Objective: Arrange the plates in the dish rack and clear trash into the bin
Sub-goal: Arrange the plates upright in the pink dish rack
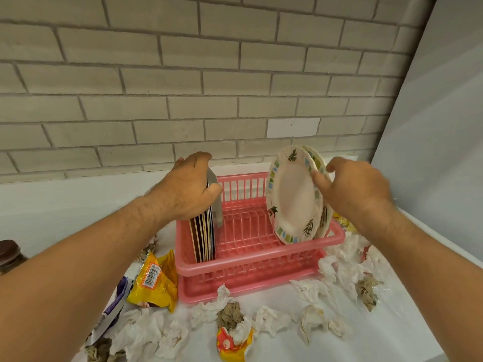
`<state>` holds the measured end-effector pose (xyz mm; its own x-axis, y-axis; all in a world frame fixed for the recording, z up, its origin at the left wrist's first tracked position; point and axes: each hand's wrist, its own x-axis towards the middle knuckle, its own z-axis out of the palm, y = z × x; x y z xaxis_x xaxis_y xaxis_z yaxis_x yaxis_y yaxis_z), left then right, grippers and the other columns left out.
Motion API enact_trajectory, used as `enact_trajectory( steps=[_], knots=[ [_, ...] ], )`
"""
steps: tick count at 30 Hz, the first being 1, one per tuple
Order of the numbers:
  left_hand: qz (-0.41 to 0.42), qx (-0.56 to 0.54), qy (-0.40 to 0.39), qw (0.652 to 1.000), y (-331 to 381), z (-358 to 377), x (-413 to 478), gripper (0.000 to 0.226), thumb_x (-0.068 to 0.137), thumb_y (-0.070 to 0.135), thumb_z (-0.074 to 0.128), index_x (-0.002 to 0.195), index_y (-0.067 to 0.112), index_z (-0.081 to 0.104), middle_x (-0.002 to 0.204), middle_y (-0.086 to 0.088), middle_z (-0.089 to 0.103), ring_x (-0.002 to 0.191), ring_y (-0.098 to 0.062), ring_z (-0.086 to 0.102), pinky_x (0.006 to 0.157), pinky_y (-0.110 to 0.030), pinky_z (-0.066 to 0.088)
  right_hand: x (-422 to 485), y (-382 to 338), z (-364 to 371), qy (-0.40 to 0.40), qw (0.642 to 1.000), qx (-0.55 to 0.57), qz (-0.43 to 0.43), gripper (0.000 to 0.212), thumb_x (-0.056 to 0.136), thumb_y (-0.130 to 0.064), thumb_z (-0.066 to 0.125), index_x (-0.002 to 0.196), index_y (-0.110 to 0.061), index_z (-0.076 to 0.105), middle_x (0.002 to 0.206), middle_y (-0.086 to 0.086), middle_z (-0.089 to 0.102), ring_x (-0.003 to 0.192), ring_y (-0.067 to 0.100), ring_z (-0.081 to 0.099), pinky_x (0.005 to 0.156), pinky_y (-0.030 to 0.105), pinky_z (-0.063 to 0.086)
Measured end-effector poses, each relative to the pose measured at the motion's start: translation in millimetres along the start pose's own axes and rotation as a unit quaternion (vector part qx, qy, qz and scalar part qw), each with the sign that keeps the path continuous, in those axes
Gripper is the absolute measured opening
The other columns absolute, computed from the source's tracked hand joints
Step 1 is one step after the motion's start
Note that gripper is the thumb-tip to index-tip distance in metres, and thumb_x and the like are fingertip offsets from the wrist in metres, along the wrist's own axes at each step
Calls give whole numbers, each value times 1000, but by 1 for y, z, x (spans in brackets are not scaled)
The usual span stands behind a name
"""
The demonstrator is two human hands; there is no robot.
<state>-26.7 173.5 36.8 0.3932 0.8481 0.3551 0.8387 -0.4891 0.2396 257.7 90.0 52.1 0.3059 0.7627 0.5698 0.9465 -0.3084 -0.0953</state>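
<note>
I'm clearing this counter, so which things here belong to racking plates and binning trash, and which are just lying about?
For the job: pink rack, stack of plates in left hand, leaf plates touched by right hand, tissues, yellow wrapper, purple wrapper, brown paper.
Lying about: jar at the left edge.

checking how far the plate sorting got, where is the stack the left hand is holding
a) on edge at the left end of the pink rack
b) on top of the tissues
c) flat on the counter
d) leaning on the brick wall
a: the left hand grips the stack of plates standing on edge at the left end of the pink rack, opposite the white leaf-patterned plates.
</note>
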Motion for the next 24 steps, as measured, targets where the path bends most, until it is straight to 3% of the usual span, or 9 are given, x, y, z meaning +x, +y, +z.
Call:
enact_trajectory(
  steps=[3,5,7,9,12,14,17,21,24],
  knots=[
    [3,-31,22,999,-3,2,1,56,89,34,39,140,14,28,131,-9,47,116,-21,40,86,-31,37,-1,-11,-16,37,995,91,-32,42,89,-60,41,100,-25,61,63,-9,53,59,17,52,48,22,31],
    [6,-47,29,998,-4,3,2,50,91,32,36,137,14,31,126,-8,50,110,-18,40,83,-29,35,-10,-30,-14,-11,976,205,-72,29,90,-55,47,95,-31,62,63,-15,57,57,6,55,49,21,35],
    [11,-55,33,998,-6,4,2,48,92,32,35,137,14,33,127,-6,51,113,-19,41,84,-29,34,-25,-53,-4,-107,939,310,-103,20,90,-48,53,93,-33,64,70,-14,63,64,1,59,56,23,48],
    [19,-55,36,998,-7,4,3,48,92,32,35,137,15,34,130,-6,50,118,-21,42,87,-28,33,-42,-75,12,-199,899,371,-121,29,90,-50,53,107,-29,64,93,-12,67,83,2,62,77,30,56],
    [28,-51,37,998,-9,3,3,49,93,32,35,138,15,34,136,-6,48,123,-22,40,90,-27,31,-63,-99,36,-242,866,421,-119,53,87,-59,50,131,-29,50,130,-10,55,115,7,52,99,37,46],
    [35,-51,36,997,-10,3,3,49,93,32,35,139,15,34,140,-6,45,126,-21,39,92,-26,30,-71,-111,46,-231,852,455,-120,52,88,-59,49,133,-33,45,127,-21,52,115,1,49,98,32,45],
    [43,-51,38,997,-12,2,3,48,94,32,36,139,15,35,141,-6,45,126,-21,39,92,-26,30,-77,-122,53,-215,842,479,-127,38,89,-55,49,126,-45,42,103,-43,47,98,-15,50,83,16,41],
    [51,-52,47,996,-14,3,3,47,95,31,37,139,16,35,140,-5,45,126,-20,39,92,-25,29,-77,-126,54,-200,847,472,-138,38,90,-53,48,126,-48,39,109,-32,54,98,-7,55,85,22,46],
    [55,-49,43,996,-17,3,4,47,95,33,36,139,17,35,144,-3,42,130,-19,36,94,-24,28,-75,-126,51,-167,866,437,-176,39,90,-48,47,127,-44,34,105,-30,51,89,-14,50,77,11,38]
  ],
)
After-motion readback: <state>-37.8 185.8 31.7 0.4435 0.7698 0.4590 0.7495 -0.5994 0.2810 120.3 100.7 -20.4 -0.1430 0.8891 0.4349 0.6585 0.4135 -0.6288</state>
